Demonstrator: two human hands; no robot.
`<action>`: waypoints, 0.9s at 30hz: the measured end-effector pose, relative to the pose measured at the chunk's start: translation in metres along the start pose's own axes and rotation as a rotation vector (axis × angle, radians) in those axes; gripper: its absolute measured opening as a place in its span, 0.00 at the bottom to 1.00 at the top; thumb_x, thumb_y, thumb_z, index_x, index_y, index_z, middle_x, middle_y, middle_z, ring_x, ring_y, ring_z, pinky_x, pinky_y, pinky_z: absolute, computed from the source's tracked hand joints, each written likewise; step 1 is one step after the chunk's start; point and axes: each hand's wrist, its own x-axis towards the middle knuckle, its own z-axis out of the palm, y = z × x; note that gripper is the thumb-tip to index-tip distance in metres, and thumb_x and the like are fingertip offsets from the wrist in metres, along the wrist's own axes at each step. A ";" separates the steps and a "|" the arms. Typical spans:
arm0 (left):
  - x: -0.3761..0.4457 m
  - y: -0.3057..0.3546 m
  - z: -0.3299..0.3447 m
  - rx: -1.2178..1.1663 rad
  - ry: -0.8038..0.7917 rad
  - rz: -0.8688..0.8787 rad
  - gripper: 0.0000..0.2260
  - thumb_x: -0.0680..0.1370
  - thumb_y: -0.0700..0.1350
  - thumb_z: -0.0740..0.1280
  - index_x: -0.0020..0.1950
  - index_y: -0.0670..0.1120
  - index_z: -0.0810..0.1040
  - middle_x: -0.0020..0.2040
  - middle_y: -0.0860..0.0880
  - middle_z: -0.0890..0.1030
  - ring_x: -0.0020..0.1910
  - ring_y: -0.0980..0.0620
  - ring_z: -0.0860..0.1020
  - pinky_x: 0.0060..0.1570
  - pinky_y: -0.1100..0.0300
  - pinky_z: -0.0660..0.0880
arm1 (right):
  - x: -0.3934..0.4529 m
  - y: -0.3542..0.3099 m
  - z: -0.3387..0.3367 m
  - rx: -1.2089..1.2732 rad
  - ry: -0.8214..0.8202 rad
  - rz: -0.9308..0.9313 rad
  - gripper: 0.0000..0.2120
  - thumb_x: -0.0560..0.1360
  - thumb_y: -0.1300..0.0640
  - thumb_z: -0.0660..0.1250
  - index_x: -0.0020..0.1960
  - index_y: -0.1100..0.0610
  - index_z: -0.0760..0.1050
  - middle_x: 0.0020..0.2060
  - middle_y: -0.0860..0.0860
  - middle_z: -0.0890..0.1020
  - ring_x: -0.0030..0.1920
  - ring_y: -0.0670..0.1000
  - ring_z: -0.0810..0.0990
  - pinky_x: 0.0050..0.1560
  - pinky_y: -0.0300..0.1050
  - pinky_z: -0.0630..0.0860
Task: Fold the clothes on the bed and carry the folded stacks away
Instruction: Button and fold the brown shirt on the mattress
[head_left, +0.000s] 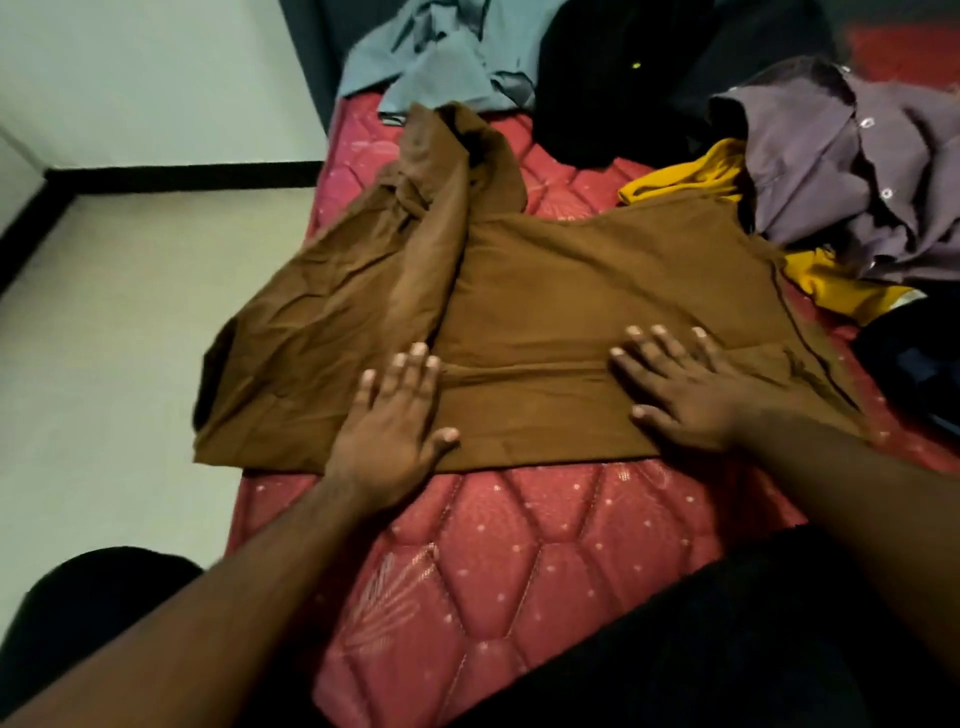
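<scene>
Count of items in view:

- Beds: one, a red quilted mattress bed (519, 561) with a pale dotted diamond pattern.
- Garments lying on it: six.
  - One brown long-sleeved soft-fabric top (545, 312), lying spread out flat.
  - One grey-blue crumpled shirt (441, 57).
  - One black garment heap (623, 104), showing one small yellow-green dot.
  - One mauve-grey buttoned shirt (852, 176), crumpled; three pale buttons are showing.
  - One mustard-yellow garment (691, 176), showing in two patches either side of the mauve shirt.
  - One dark navy garment (914, 358) at the right edge; kind not discernible.
- Hands: two, one left hand (397, 415) and one right hand (680, 389), both lying flat on the brown top.
</scene>
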 end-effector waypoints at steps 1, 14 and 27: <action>-0.002 0.011 -0.002 -0.031 0.004 0.056 0.33 0.79 0.65 0.43 0.80 0.50 0.44 0.79 0.52 0.41 0.79 0.51 0.42 0.74 0.50 0.36 | 0.008 -0.037 -0.005 0.085 0.087 -0.055 0.39 0.69 0.34 0.30 0.77 0.47 0.35 0.76 0.47 0.36 0.78 0.52 0.40 0.74 0.57 0.38; -0.060 -0.112 -0.025 0.004 0.083 -0.443 0.24 0.82 0.62 0.48 0.78 0.59 0.55 0.79 0.57 0.55 0.79 0.47 0.51 0.69 0.34 0.39 | 0.034 -0.149 0.004 0.179 0.100 -0.043 0.39 0.65 0.26 0.22 0.74 0.38 0.32 0.74 0.40 0.36 0.78 0.49 0.40 0.74 0.54 0.39; 0.042 -0.103 -0.032 -0.389 0.319 -0.663 0.24 0.78 0.59 0.64 0.72 0.51 0.70 0.65 0.45 0.75 0.64 0.42 0.71 0.61 0.46 0.63 | 0.166 -0.131 -0.113 0.126 0.393 -0.206 0.15 0.78 0.57 0.61 0.63 0.57 0.76 0.59 0.57 0.79 0.59 0.59 0.76 0.58 0.53 0.73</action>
